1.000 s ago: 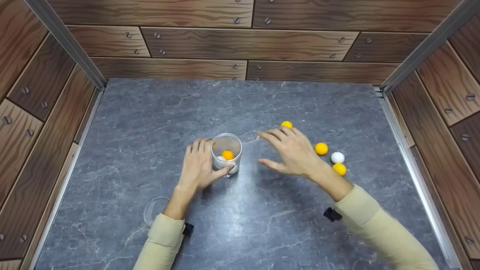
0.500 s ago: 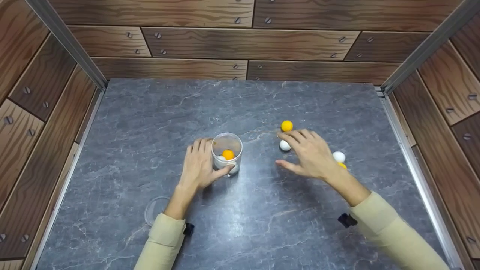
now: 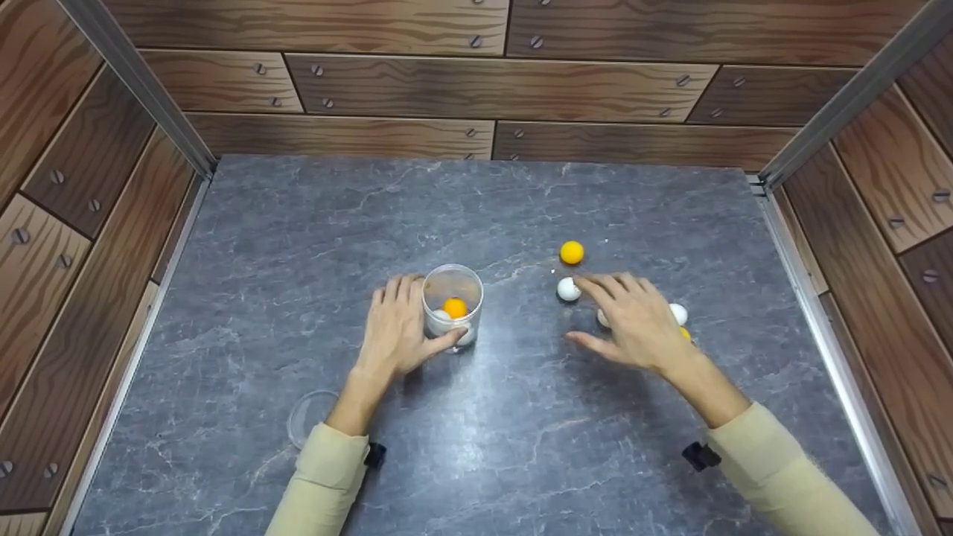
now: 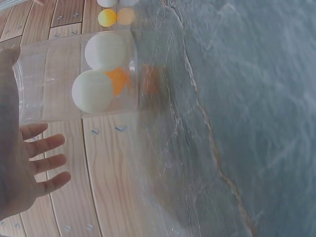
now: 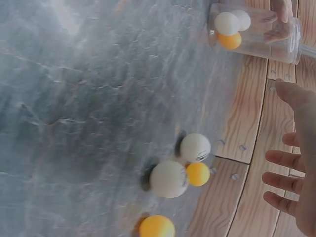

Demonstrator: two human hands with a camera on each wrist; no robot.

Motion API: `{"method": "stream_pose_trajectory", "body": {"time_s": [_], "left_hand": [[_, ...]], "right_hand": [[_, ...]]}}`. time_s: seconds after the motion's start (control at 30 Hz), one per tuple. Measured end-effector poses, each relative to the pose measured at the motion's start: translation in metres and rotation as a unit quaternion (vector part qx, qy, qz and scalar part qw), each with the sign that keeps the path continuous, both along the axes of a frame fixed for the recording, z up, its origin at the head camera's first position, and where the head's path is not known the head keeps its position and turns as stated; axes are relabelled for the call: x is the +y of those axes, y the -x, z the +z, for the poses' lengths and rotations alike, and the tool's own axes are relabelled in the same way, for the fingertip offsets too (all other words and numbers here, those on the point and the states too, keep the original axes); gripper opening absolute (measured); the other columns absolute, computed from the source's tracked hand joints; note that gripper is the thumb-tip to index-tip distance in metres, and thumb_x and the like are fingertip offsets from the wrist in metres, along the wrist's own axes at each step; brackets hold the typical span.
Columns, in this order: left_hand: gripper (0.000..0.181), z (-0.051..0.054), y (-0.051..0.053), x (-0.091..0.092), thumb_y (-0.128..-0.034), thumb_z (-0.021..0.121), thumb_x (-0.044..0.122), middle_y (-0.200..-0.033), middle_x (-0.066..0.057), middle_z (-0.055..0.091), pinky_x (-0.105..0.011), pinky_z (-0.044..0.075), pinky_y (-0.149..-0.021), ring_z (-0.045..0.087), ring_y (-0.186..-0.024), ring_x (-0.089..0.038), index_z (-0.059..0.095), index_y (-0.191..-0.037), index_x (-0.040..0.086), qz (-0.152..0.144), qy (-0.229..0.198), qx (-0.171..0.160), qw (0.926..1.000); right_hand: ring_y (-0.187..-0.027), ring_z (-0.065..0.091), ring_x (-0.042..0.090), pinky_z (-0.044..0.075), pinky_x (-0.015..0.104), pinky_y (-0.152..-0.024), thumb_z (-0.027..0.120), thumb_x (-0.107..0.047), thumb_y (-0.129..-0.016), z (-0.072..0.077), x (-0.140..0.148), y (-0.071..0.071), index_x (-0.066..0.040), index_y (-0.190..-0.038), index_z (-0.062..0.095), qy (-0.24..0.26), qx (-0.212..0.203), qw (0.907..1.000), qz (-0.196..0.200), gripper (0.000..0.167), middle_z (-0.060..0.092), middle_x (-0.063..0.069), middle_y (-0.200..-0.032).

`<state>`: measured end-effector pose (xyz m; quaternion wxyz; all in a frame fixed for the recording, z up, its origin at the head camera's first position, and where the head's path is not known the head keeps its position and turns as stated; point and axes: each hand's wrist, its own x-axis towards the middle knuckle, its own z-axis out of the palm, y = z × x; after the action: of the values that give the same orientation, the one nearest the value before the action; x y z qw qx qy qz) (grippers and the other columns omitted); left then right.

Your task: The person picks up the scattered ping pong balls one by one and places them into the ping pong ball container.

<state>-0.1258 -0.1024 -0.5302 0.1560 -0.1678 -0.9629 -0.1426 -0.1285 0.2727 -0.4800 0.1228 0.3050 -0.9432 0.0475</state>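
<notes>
The step in hand looks like reaching for a loose ball while a clear jar (image 3: 453,281) is steadied; the next move would likely call for drawing the right thumb and fingers together round one ball, without knocking its neighbours away. The right hand (image 3: 633,324) is over the loose balls, its grip wide, thumb well apart from the long, spread fingers, and nothing held. From above, its fingertips overlap the edge of a white ball (image 3: 567,289); whether they touch it I cannot tell. The right wrist view shows a second white ball (image 5: 169,179) just beside that one, with a yellow ball (image 5: 198,174) between them and the wooden wall (image 5: 232,190), and another yellow ball (image 5: 157,229) nearer the camera. The left hand (image 3: 394,331) holds the jar in a loose, wide grip, thumb laid round the near side and fingers relaxed. The jar stands upright on the desk (image 3: 335,216), an orange ball (image 3: 454,307) and two white ones inside. A clear lid (image 3: 304,417) lies beside the left forearm.
</notes>
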Motion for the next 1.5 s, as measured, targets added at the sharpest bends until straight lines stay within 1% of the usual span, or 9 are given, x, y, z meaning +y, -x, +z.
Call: {"method": "stream_pose_trajectory", "body": {"time_s": [0.17, 0.43, 0.6, 0.8, 0.9, 1.1, 1.37, 1.5], "left_hand": [[0.105, 0.000, 0.000, 0.000, -0.0794, 0.059, 0.085, -0.134, -0.018, 0.064, -0.051, 0.050, -0.096, 0.059, -0.124, -0.036, 0.054, -0.140, -0.001, 0.001, 0.003, -0.003, 1.0000], [0.104, 0.000, 0.000, 0.000, -0.0792, 0.061, 0.084, -0.134, -0.017, 0.064, -0.051, 0.050, -0.097, 0.059, -0.124, -0.036, 0.055, -0.139, 0.000, 0.001, -0.006, -0.003, 1.0000], [0.102, 0.000, 0.000, 0.000, -0.0799, 0.060, 0.084, -0.133, -0.016, 0.064, -0.050, 0.049, -0.097, 0.059, -0.123, -0.035, 0.054, -0.139, 0.001, 0.003, -0.006, -0.007, 1.0000], [0.102, 0.000, 0.001, 0.001, -0.0800, 0.060, 0.083, -0.132, -0.017, 0.064, -0.051, 0.050, -0.097, 0.059, -0.123, -0.036, 0.054, -0.138, 0.000, 0.001, -0.006, 0.004, 1.0000], [0.102, -0.001, 0.001, 0.000, -0.0804, 0.060, 0.083, -0.133, -0.017, 0.064, -0.051, 0.050, -0.097, 0.059, -0.123, -0.036, 0.054, -0.138, 0.000, 0.001, -0.006, 0.003, 1.0000], [0.102, 0.000, 0.000, 0.000, -0.0809, 0.058, 0.084, -0.134, -0.017, 0.064, -0.051, 0.050, -0.097, 0.058, -0.125, -0.036, 0.054, -0.139, 0.000, 0.001, -0.002, -0.005, 1.0000], [0.104, 0.000, 0.001, 0.000, -0.0815, 0.056, 0.085, -0.135, -0.017, 0.063, -0.050, 0.049, -0.097, 0.058, -0.127, -0.037, 0.054, -0.140, 0.000, 0.002, 0.001, -0.014, 0.9999], [0.102, 0.000, 0.000, 0.000, -0.0814, 0.058, 0.084, -0.135, -0.017, 0.064, -0.050, 0.050, -0.097, 0.059, -0.126, -0.036, 0.054, -0.140, 0.000, 0.003, -0.002, -0.007, 1.0000]], "right_hand": [[-0.121, 0.064, 0.037, 0.054, 0.056, -0.099, 0.075, -0.063, -0.086, -0.012, 0.010, -0.001, -0.014, -0.151, 0.056, 0.002, -0.001, 0.9998, -0.018, 0.083, 0.068, 0.012, -0.138], [-0.121, 0.063, 0.040, 0.053, 0.057, -0.100, 0.073, -0.064, -0.086, -0.029, 0.026, -0.002, -0.012, -0.151, 0.056, -0.016, 0.006, 0.9987, -0.049, 0.084, 0.066, 0.015, -0.140], [-0.121, 0.062, 0.040, 0.052, 0.056, -0.100, 0.074, -0.062, -0.086, -0.041, 0.035, -0.002, -0.012, -0.150, 0.057, -0.016, 0.022, 0.9983, -0.052, 0.082, 0.067, 0.014, -0.137], [-0.118, 0.063, 0.041, 0.052, 0.056, -0.096, 0.074, -0.061, -0.085, -0.053, 0.042, -0.001, -0.012, -0.148, 0.059, -0.008, 0.047, 0.9978, -0.046, 0.081, 0.069, 0.015, -0.133], [-0.119, 0.063, 0.041, 0.052, 0.056, -0.096, 0.075, -0.060, -0.085, -0.057, 0.045, -0.001, -0.011, -0.147, 0.060, 0.000, 0.052, 0.9975, -0.048, 0.080, 0.069, 0.015, -0.132], [-0.122, 0.063, 0.043, 0.051, 0.058, -0.099, 0.077, -0.059, -0.084, -0.062, 0.048, -0.001, -0.011, -0.144, 0.062, 0.009, 0.044, 0.9971, -0.062, 0.079, 0.070, 0.016, -0.131], [-0.121, 0.063, 0.043, 0.051, 0.058, -0.096, 0.079, -0.056, -0.086, -0.069, 0.051, -0.002, -0.011, -0.143, 0.063, 0.029, 0.040, 0.9962, -0.071, 0.075, 0.071, 0.016, -0.131], [-0.120, 0.063, 0.042, 0.051, 0.056, -0.094, 0.078, -0.055, -0.086, -0.072, 0.051, -0.002, -0.011, -0.142, 0.063, 0.034, 0.036, 0.9957, -0.078, 0.072, 0.071, 0.015, -0.131]]}}
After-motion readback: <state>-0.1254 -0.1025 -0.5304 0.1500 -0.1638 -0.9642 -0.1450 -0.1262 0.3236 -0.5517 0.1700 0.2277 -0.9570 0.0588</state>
